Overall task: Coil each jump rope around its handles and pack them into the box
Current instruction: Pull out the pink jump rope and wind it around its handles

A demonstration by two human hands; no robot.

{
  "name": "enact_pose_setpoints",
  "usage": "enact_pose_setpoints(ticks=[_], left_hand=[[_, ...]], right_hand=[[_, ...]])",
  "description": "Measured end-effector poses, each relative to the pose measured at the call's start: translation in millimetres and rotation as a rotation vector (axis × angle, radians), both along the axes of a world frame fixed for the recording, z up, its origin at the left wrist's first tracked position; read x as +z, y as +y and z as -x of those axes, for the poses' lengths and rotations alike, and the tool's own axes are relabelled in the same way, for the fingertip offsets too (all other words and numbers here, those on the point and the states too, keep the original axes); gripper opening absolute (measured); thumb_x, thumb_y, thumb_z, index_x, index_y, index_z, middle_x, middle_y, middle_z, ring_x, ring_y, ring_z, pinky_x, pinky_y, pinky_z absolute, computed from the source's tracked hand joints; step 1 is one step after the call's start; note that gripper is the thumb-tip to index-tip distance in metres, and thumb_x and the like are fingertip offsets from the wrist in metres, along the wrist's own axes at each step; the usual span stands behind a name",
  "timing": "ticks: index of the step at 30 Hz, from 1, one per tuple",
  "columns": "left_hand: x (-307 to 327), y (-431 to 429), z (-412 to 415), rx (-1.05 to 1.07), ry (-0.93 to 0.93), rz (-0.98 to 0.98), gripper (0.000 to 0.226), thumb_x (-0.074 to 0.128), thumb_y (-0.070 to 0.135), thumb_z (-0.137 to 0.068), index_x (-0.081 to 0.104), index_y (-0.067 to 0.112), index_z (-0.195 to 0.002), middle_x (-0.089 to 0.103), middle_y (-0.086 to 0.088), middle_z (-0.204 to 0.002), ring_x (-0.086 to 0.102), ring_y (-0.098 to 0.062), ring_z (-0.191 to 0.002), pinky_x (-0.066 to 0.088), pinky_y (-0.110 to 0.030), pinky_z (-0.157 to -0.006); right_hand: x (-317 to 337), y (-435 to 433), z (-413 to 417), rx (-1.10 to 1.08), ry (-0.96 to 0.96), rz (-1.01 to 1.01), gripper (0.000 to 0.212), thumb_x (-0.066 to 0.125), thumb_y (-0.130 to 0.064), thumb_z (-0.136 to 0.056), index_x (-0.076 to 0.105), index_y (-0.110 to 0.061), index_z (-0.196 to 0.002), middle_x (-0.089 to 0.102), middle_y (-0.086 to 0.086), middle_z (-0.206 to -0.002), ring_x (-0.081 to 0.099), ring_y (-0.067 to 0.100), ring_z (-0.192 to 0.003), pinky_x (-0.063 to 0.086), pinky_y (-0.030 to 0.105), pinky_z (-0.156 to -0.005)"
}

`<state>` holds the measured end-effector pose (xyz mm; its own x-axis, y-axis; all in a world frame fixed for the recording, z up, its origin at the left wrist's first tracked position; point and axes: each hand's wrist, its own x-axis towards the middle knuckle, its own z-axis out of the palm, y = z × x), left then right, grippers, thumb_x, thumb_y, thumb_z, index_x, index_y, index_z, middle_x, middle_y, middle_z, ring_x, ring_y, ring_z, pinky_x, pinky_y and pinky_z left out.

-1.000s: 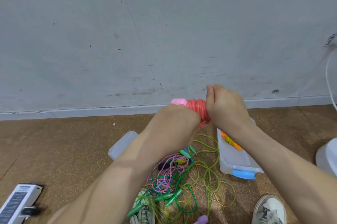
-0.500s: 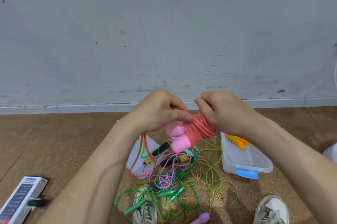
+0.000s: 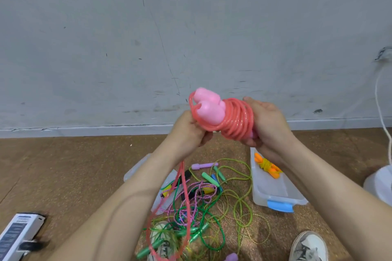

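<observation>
Fingers of the right hand (image 3: 269,125) clasp the coiled pink jump rope (image 3: 237,120); left hand (image 3: 188,131) fingers pinch its loose strand (image 3: 184,186).

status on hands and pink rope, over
Both busy: right hand grips coiled pink rope, left hand pinches its loose strand. One orange rope in box. Nothing blocking.

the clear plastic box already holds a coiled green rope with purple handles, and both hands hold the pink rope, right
Not quite. In the head view the coiled rope in the clear plastic box is yellow with orange handles. The rest stands: left hand and right hand both hold the pink plastic jump rope.
</observation>
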<state>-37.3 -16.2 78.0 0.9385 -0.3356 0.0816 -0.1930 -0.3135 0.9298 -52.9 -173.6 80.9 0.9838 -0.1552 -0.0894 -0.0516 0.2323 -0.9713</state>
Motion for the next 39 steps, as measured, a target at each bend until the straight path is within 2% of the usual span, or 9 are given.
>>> enact_pose_setpoints(ticks=[6, 9, 13, 16, 20, 25, 29, 33, 39], left_hand=[[-6, -11, 8, -0.073, -0.085, -0.260, 0.020, 0.056, 0.020, -0.090, 0.056, 0.013, -0.071, 0.051, 0.012, -0.057, 0.042, 0.000, -0.052, 0.035, -0.025, -0.058], [3, -18, 18, -0.241, 0.050, 0.045, 0.008, 0.064, 0.024, -0.090, 0.058, 0.019, -0.088, 0.057, 0.016, -0.064, 0.050, 0.005, -0.055, 0.040, -0.013, -0.059], [0, -23, 15, -0.043, 0.221, 0.298, 0.040, 0.055, 0.057, -0.087, 0.058, 0.021, -0.069, 0.050, -0.002, -0.064, 0.033, -0.003, -0.040, 0.025, -0.016, -0.040], [0, -16, 10, -0.059, 0.160, 0.295, 0.035, 0.053, 0.033, -0.096, 0.060, 0.024, -0.063, 0.041, 0.012, -0.051, 0.028, -0.001, -0.039, 0.024, -0.014, -0.039], [3, 0, 4, -0.218, 0.147, 0.190, 0.030, 0.054, 0.027, -0.096, 0.057, 0.022, -0.066, 0.037, 0.014, -0.049, 0.025, -0.003, -0.044, 0.022, -0.015, -0.041], [-3, -3, 6, -0.312, 0.257, 0.167, 0.033, 0.051, 0.038, -0.093, 0.067, 0.020, -0.070, 0.056, -0.001, -0.062, 0.033, -0.004, -0.044, 0.026, -0.014, -0.042], [-3, -10, 6, -0.197, 0.286, 0.102, 0.050, 0.045, 0.049, -0.096, 0.059, 0.017, -0.060, 0.052, -0.005, -0.059, 0.035, -0.007, -0.040, 0.026, -0.016, -0.039], [-11, -13, 2, -0.061, 0.063, -0.297, 0.047, 0.048, 0.051, -0.094, 0.056, 0.015, -0.065, 0.045, 0.005, -0.050, 0.038, -0.010, -0.043, 0.031, -0.028, -0.050], [0, 0, 3, -0.086, -0.650, -1.032, 0.022, 0.051, 0.037, -0.090, 0.065, 0.021, -0.096, 0.067, -0.007, -0.086, 0.060, -0.033, -0.084, 0.035, -0.033, -0.061]], right_hand=[[-13, -6, -11, -0.295, 0.002, 0.104, 0.048, 0.040, -0.018, -0.099, 0.035, -0.014, -0.051, 0.032, 0.004, -0.034, 0.031, 0.017, -0.029, 0.023, 0.016, -0.037], [-15, -4, -12, -0.384, -0.053, 0.162, 0.052, 0.039, -0.019, -0.100, 0.033, -0.015, -0.049, 0.032, 0.001, -0.032, 0.030, 0.017, -0.027, 0.024, 0.018, -0.036], [-28, 0, -17, -0.464, -0.205, 0.365, 0.048, 0.037, -0.039, -0.097, 0.036, -0.016, -0.055, 0.040, 0.011, -0.044, 0.044, 0.034, -0.039, 0.040, 0.040, -0.038], [-27, -6, -20, -0.300, -0.163, 0.532, 0.048, 0.038, -0.051, -0.094, 0.046, -0.015, -0.064, 0.050, 0.009, -0.058, 0.052, 0.029, -0.057, 0.050, 0.052, -0.059], [1, -20, -8, 0.201, -0.034, 0.374, 0.040, 0.041, -0.065, -0.088, 0.056, -0.030, -0.099, 0.065, 0.011, -0.103, 0.061, 0.017, -0.081, 0.051, 0.036, -0.070], [7, -14, 11, 0.571, -0.176, 0.386, 0.066, 0.075, 0.009, -0.075, 0.048, -0.017, -0.129, 0.066, 0.005, -0.085, 0.061, 0.014, -0.066, 0.051, 0.023, -0.053], [5, -9, 4, 0.379, -0.139, 0.463, 0.047, 0.072, 0.008, -0.074, 0.054, -0.010, -0.114, 0.065, 0.009, -0.069, 0.057, 0.019, -0.054, 0.046, 0.029, -0.049], [-9, -15, -3, 0.086, -0.188, 1.091, 0.044, 0.075, -0.020, -0.068, 0.054, -0.020, -0.107, 0.061, -0.004, -0.079, 0.060, 0.022, -0.074, 0.042, 0.030, -0.061], [-17, -18, -3, 0.186, -0.163, 1.494, 0.034, 0.066, -0.041, -0.077, 0.046, -0.020, -0.094, 0.064, 0.007, -0.090, 0.060, 0.035, -0.089, 0.031, 0.031, -0.062]])
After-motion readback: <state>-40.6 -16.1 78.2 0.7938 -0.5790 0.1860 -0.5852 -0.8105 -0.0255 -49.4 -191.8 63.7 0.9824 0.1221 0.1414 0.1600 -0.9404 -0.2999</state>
